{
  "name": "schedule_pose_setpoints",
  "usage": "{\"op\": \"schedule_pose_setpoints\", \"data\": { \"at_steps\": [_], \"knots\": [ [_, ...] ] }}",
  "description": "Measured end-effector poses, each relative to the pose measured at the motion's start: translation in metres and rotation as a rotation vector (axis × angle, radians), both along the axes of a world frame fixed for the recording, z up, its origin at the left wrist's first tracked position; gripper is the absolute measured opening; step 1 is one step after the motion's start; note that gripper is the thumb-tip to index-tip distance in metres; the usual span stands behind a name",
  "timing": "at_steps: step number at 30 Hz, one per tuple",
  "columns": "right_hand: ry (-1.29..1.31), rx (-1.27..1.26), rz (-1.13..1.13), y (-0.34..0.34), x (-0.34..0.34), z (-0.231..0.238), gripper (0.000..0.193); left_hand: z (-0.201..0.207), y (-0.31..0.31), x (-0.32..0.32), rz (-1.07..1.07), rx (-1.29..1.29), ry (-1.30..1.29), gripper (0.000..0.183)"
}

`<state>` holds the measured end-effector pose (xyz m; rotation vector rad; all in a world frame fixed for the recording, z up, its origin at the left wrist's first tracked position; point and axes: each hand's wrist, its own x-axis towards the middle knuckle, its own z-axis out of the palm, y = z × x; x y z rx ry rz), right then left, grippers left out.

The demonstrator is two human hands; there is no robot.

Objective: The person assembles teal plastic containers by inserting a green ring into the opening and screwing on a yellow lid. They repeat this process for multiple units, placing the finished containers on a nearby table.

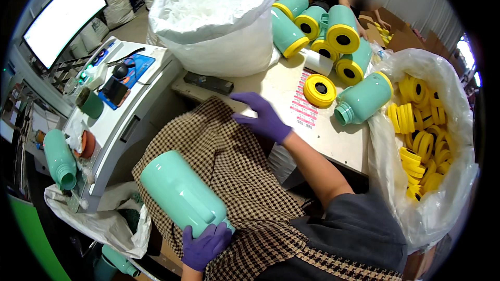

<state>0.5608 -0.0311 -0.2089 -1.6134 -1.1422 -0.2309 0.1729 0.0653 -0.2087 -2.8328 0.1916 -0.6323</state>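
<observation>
A mint-green plastic jug body with a moulded handle [174,184] lies tilted across my lap, over a brown-and-black checked apron [229,156]. My left hand [205,247], in a purple glove, is closed around its neck end at the lower right. My right hand [263,118], gloved in purple too, hovers above the apron near the table edge. Its fingers are spread, with nothing in them. Nearest to it on the table are a dark rectangular block [208,82], a sheet of red-and-white labels [304,105] and a yellow ring-shaped part [320,91].
Several green jugs with yellow bases [342,30] are piled at the table's back; another jug [364,99] lies at its right. A white sack [219,47] stands behind. A clear bag of yellow rings [424,140] is at right. A co-worker's hand [384,24] shows beyond.
</observation>
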Motion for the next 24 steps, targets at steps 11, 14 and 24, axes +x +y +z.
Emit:
{"op": "schedule_pose_setpoints", "data": {
  "at_steps": [11,14,24],
  "knots": [
    [-0.018,-0.348,-0.624,-0.176,0.037,-0.083,0.026,-0.039,0.009,-0.018,-0.080,-0.104,0.076,0.032],
    [-0.021,-0.390,-0.688,-0.175,0.041,-0.085,0.022,-0.042,0.008,-0.016,-0.072,-0.093,0.028,0.033],
    [0.224,-0.050,-0.034,-0.063,-0.041,0.005,0.010,-0.041,0.017,-0.021,-0.040,0.982,0.200,0.060]
  ]
}}
